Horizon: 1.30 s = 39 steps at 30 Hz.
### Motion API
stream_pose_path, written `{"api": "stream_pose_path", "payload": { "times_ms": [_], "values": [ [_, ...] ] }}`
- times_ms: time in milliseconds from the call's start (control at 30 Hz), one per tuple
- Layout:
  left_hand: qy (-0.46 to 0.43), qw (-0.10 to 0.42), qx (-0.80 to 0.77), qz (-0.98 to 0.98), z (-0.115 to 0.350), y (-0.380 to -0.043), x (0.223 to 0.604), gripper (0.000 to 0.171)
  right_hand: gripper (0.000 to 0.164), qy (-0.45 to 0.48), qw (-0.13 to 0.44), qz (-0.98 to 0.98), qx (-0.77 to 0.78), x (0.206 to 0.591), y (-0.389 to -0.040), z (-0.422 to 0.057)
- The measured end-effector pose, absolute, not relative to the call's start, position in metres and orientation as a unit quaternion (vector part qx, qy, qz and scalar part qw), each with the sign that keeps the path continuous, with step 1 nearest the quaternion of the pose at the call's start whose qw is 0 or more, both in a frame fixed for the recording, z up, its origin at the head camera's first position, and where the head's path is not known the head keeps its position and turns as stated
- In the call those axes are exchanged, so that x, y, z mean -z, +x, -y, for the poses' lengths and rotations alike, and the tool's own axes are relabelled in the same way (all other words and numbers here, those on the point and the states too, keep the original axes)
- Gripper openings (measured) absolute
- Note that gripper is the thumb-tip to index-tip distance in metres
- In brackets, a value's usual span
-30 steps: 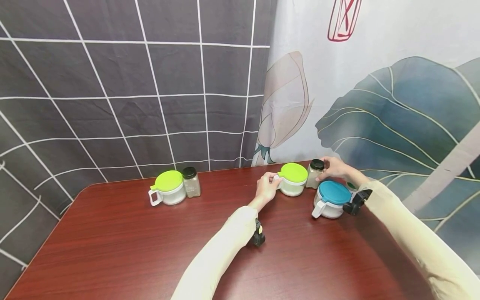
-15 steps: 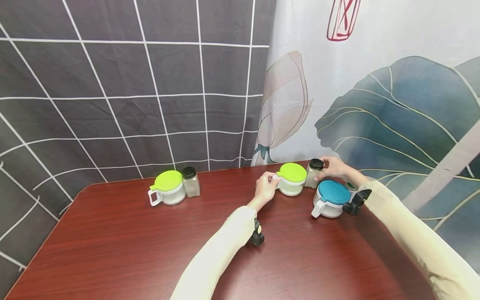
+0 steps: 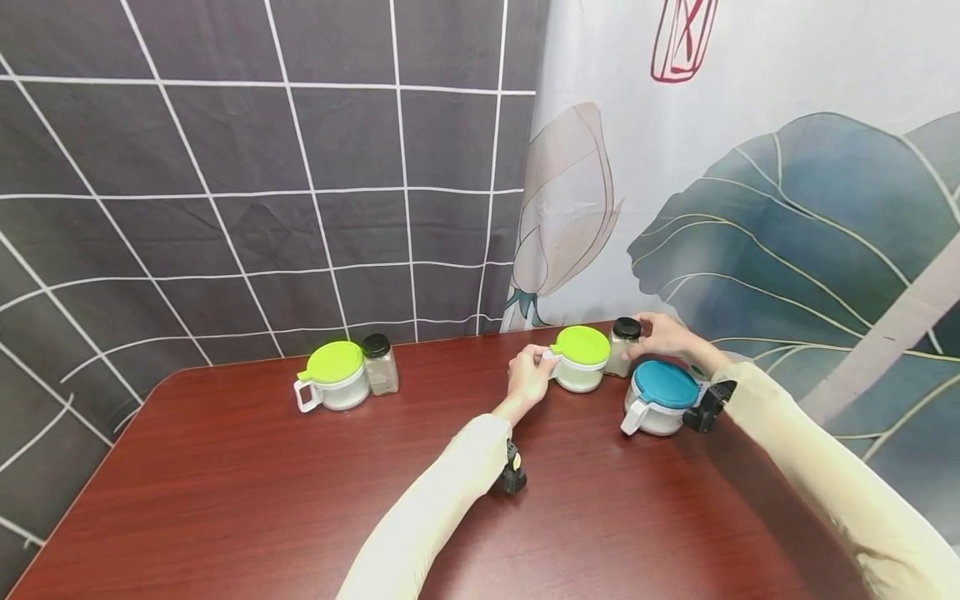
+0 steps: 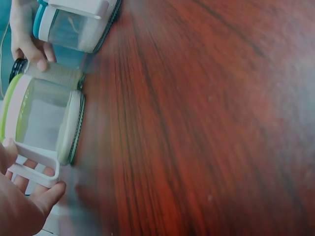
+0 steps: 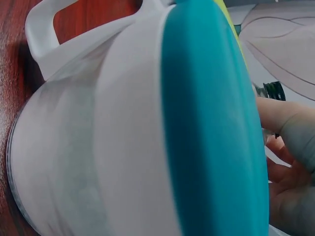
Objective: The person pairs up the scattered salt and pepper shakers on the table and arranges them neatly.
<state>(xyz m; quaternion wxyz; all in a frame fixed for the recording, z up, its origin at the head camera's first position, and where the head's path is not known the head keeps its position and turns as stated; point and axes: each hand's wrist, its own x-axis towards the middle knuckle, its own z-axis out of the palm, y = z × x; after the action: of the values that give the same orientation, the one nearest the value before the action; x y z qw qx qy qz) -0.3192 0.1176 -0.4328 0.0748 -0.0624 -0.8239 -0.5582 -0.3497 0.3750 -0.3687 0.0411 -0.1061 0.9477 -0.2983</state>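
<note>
The left hand (image 3: 528, 377) pinches the looped white handle (image 4: 39, 154) of a round green-lidded jar (image 3: 579, 377), upright on the wood-grained tabletop (image 3: 262, 500); the right hand (image 3: 663, 335) pinches a squarish bottle (image 3: 618, 358) (its black cap (image 3: 627, 327) ridged) just beside it. Near both stands a blue-lidded jar (image 3: 663, 392).

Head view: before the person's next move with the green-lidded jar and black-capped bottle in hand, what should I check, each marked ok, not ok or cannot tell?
1. Left hand holding the handle of the green-lidded jar: ok.
2. Right hand gripping the black-capped bottle: ok.
3. Both containers upright: ok.
4. Gap between them: cannot tell; they look close.
5. Room around the right hand: not ok; the blue-lidded jar sits close by.
</note>
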Motion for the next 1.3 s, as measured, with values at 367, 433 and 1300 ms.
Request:
{"api": "stream_pose_path", "payload": {
  "times_ms": [367, 433, 1300],
  "values": [
    [-0.049, 0.084, 0.565, 0.819, -0.119, -0.3181, 0.4315, 0.021, 0.049, -0.103, 0.026, -0.942, 0.318, 0.3704, -0.3499, -0.3742],
    [-0.045, 0.084, 0.566, 0.819, -0.119, -0.3185, 0.4316, 0.021, 0.049, -0.103, 0.023, -0.942, 0.317, 0.3702, -0.3496, -0.3733],
    [-0.026, 0.092, 0.572, 0.815, -0.1104, -0.3141, 0.4252, 0.02, 0.044, -0.097, 0.049, -0.926, 0.361, 0.3661, -0.3524, -0.3763]
  ]
}}
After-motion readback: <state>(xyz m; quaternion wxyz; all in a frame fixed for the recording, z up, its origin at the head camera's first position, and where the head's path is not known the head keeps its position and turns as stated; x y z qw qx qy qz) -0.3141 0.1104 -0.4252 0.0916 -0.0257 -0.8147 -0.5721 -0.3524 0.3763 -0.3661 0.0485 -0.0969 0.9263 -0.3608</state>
